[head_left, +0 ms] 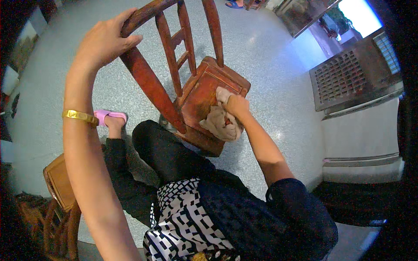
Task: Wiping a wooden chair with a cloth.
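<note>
A reddish-brown wooden chair (201, 93) with a slatted back stands in front of me, its finish worn in patches. My left hand (106, 41) is closed round the top rail of the backrest, thumb on the near side. My right hand (237, 106) grips a crumpled beige cloth (222, 124) and presses it on the chair's seat, towards the right edge. Part of the cloth hangs in loose folds over the seat. The fingers of my right hand are partly hidden by the cloth.
Behind my left arm stands another wooden chair (61, 180). A lattice-panelled wooden door (344, 78) is at the right, near a bright doorway. Someone's foot in a blue slipper (235, 5) shows at the far edge. The floor (278, 78) is speckled grey.
</note>
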Action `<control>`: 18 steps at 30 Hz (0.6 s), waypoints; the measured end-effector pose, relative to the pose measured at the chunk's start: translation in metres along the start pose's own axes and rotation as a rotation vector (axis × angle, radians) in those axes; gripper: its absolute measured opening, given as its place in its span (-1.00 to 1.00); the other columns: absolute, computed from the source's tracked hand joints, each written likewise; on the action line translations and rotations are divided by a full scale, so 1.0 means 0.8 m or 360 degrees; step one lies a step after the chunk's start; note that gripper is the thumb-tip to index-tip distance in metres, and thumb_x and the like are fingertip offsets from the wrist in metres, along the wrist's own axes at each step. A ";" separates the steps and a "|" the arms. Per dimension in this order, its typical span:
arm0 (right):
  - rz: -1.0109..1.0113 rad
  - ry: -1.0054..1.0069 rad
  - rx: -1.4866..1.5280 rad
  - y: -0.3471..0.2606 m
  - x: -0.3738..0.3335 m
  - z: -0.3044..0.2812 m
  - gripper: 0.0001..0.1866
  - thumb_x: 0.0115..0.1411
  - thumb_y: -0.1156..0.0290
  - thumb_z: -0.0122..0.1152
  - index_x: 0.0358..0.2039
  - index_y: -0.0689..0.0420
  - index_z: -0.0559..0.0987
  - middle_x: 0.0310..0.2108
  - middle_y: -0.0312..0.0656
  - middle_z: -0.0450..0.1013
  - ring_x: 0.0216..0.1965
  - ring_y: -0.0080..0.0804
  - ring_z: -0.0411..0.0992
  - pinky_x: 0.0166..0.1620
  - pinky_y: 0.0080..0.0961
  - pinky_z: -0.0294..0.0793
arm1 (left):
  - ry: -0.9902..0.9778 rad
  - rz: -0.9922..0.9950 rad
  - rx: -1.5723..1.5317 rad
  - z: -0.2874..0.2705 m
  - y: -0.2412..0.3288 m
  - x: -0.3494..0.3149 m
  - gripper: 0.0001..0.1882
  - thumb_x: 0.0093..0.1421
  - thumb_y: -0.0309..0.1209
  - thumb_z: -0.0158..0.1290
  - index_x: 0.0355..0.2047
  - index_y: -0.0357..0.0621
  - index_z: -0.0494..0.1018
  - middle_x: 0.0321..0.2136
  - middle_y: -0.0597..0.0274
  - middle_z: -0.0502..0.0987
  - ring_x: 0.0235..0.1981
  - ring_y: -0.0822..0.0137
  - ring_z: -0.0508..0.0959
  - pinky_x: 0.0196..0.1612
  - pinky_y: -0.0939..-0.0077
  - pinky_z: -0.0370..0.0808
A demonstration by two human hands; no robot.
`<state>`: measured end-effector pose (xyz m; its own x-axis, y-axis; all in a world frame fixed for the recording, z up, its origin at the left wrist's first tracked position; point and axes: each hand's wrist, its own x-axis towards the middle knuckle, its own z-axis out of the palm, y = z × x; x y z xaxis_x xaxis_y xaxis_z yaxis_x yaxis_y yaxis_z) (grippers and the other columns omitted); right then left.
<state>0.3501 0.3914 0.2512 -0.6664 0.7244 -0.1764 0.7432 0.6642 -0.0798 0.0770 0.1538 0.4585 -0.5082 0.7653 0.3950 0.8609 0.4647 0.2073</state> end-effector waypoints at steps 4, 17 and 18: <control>-0.0027 -0.0413 0.0000 -0.023 -0.043 -0.001 -0.51 -0.04 0.05 0.18 -0.28 0.24 0.53 -0.31 0.10 0.49 -0.27 -0.10 0.50 -0.20 -0.28 0.48 | 0.0000 0.0031 -0.0051 0.006 -0.009 0.009 -0.37 0.03 -0.11 0.10 0.13 0.15 0.23 -0.29 -0.02 0.54 -0.26 -0.02 0.55 -0.19 0.21 0.45; -0.0176 -0.0029 0.0632 -0.001 0.107 0.013 -0.40 -0.06 0.13 0.15 -0.08 0.32 0.42 -0.12 0.12 0.41 -0.14 0.01 0.43 -0.06 -0.28 0.40 | -0.0001 0.0059 0.0085 -0.002 0.000 0.006 -0.44 0.07 -0.17 0.07 0.09 0.05 0.27 -0.29 -0.05 0.53 -0.27 -0.03 0.54 -0.20 0.22 0.44; -0.0017 0.0043 0.0523 -0.011 0.119 0.022 -0.37 -0.06 0.05 0.17 -0.08 0.29 0.43 -0.09 0.10 0.40 -0.12 0.01 0.42 -0.05 -0.27 0.39 | -0.0037 0.0038 0.0022 -0.003 0.000 0.007 -0.44 0.07 -0.18 0.07 0.09 0.05 0.26 -0.30 -0.06 0.53 -0.27 -0.03 0.54 -0.20 0.24 0.44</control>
<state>0.2808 0.4512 0.2177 -0.6725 0.7252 -0.1481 0.7125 0.5802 -0.3945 0.0744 0.1575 0.4630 -0.4879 0.7865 0.3785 0.8725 0.4519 0.1857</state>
